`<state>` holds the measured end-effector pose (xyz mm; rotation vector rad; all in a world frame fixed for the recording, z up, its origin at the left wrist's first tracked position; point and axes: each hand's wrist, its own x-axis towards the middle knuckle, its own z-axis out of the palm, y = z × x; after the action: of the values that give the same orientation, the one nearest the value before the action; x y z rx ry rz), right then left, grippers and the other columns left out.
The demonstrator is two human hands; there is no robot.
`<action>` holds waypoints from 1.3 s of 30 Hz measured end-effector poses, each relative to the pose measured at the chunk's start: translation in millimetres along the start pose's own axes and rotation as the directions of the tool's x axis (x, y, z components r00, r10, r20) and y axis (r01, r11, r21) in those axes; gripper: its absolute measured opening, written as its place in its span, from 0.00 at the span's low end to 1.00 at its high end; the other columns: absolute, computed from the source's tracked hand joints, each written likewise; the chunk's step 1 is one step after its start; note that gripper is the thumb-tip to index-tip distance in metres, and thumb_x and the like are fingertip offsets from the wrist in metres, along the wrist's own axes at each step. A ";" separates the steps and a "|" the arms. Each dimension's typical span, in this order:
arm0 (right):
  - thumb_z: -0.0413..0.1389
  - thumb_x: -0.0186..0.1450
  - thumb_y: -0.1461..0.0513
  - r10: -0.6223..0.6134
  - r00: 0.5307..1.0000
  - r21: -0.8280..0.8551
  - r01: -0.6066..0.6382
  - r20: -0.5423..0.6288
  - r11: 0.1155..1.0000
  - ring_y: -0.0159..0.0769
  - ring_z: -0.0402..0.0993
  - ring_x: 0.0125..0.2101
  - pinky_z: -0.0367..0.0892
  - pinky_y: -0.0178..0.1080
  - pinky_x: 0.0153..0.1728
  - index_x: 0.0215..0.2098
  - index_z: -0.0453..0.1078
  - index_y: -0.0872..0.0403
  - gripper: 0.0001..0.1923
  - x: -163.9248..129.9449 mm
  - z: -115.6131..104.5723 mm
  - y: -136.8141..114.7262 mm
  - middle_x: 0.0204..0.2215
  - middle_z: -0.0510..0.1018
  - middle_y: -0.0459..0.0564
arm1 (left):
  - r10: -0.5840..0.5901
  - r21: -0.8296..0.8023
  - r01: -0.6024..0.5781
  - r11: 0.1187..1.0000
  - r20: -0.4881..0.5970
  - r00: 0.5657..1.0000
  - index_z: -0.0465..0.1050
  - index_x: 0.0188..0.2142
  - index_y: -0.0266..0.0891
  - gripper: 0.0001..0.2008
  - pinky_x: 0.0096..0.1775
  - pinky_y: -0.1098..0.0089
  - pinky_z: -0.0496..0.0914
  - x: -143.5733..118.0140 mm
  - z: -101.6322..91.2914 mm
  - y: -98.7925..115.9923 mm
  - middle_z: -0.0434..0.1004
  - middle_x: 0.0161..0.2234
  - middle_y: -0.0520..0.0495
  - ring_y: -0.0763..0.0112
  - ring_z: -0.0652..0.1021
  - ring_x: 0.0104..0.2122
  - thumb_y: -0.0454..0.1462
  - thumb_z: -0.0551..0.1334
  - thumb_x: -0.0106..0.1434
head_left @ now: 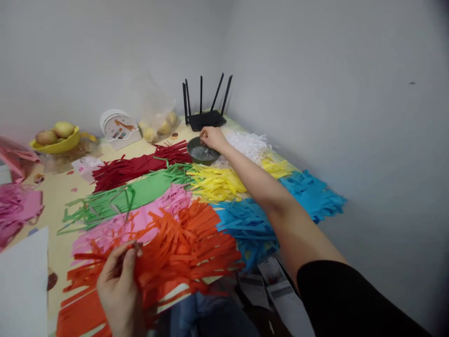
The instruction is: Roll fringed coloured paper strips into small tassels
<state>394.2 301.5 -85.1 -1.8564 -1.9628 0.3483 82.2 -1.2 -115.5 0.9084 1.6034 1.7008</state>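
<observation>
My left hand is closed in a pinch over the near side of the orange fringed sheet, with what looks like an orange strip at its fingertips. Stretched across the table, my right hand is pinched at the rim of a dark bowl. Clear, shiny contents lie in the bowl; whatever is between those fingertips is too small to make out. Around the hands spread fringed sheets: pink, green, dark red, yellow, blue and white.
A black router with upright antennas stands in the back corner. Along the wall are a bag of fruit, a white giraffe-printed holder and a yellow fruit bowl. White paper and another pink fringed sheet lie left.
</observation>
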 end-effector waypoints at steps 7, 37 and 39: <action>0.64 0.60 0.60 -0.373 0.926 0.881 0.219 -0.053 0.419 0.26 0.73 0.22 0.69 0.29 0.25 0.34 0.75 0.59 0.08 -124.1 5.2 -97.1 0.24 0.81 0.47 | 0.267 0.078 -0.274 0.959 0.089 0.960 0.83 0.32 0.39 0.05 0.44 0.69 0.75 -0.4 17.6 6.5 0.83 0.32 0.48 0.69 0.81 0.35 0.39 0.68 0.60; 0.67 0.55 0.47 -0.428 0.902 0.954 0.082 0.051 0.288 0.31 0.74 0.30 0.70 0.35 0.34 0.29 0.78 0.55 0.19 -295.0 43.5 -187.7 0.28 0.79 0.47 | 0.475 0.116 -0.493 0.862 0.148 0.867 0.79 0.38 0.40 0.04 0.42 0.72 0.73 -51.4 -43.0 23.3 0.81 0.35 0.49 0.72 0.81 0.36 0.36 0.66 0.64; 0.68 0.55 0.47 -0.437 0.899 0.949 0.108 0.034 0.296 0.31 0.74 0.31 0.70 0.35 0.35 0.30 0.79 0.54 0.19 -297.0 44.9 -188.7 0.29 0.79 0.47 | 0.474 0.110 -0.487 0.867 0.124 0.872 0.77 0.37 0.39 0.03 0.40 0.73 0.72 -52.4 -44.4 22.9 0.80 0.33 0.50 0.73 0.80 0.35 0.35 0.66 0.64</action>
<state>213.4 -3.6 -76.6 -0.6652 -1.5539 1.3775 75.8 -70.9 -97.2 1.5406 1.5288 1.8487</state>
